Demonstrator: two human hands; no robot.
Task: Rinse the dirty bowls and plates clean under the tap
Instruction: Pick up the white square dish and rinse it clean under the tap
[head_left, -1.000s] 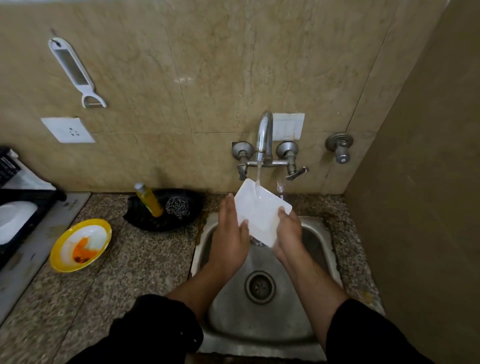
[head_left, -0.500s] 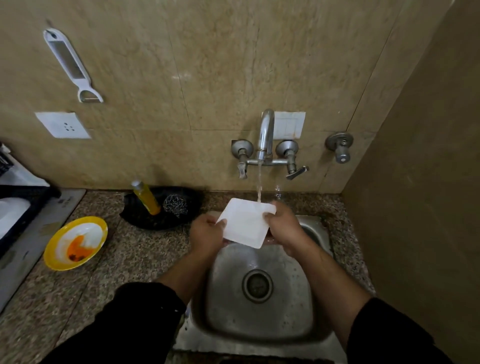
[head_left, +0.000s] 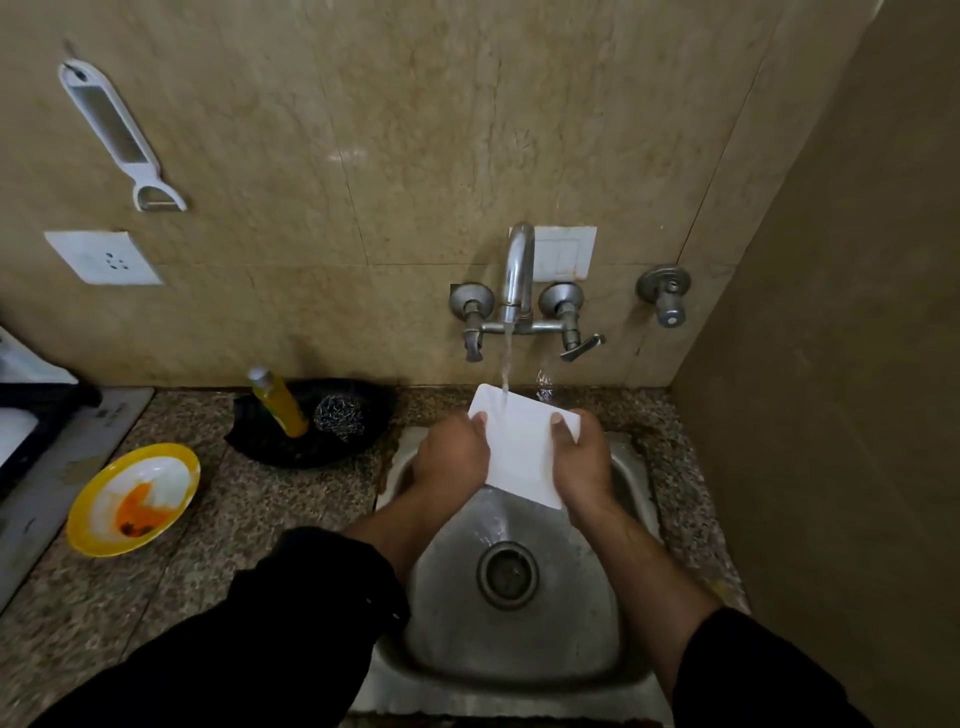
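I wash a plate (head_left: 524, 447).
My left hand (head_left: 453, 453) and right hand (head_left: 583, 460) hold its sides under the tap (head_left: 517, 275).

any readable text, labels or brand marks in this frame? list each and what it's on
None can be read.
Grey board at left: a small dark mark near its far end, too blurred to read.
Yellow bottle: no label visible.
White plate, held under the tap by the left hand and right hand: blank.
Socket and switch plate: no lettering visible.
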